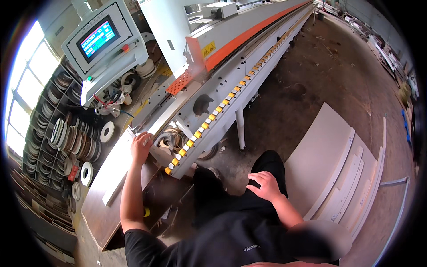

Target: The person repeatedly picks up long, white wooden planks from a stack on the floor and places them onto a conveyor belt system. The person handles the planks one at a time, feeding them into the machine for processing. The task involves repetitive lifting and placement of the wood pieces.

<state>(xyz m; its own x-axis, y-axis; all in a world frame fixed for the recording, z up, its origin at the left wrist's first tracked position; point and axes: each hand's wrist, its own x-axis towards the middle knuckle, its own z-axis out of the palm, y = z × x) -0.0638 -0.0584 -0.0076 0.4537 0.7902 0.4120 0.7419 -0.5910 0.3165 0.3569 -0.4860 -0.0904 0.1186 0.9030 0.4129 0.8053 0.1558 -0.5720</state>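
My left hand (141,147) is at the machine's near end, its fingers bent over the edge of a long white board (121,165). That board lies slantwise on a brown wooden table (100,213), its far end close to the machine's feed track (178,107). Exactly how the fingertips meet the board is hard to see. My right hand (265,186) rests on my dark-trousered thigh, fingers stretched out and holding nothing.
A long edge-banding machine (249,33) with yellow-and-white rollers (205,126) runs away to the far right. Its control panel (98,38) stands at upper left. Rolls of edging tape (78,140) fill a rack at left. Pale panels and strips (336,164) lie at right.
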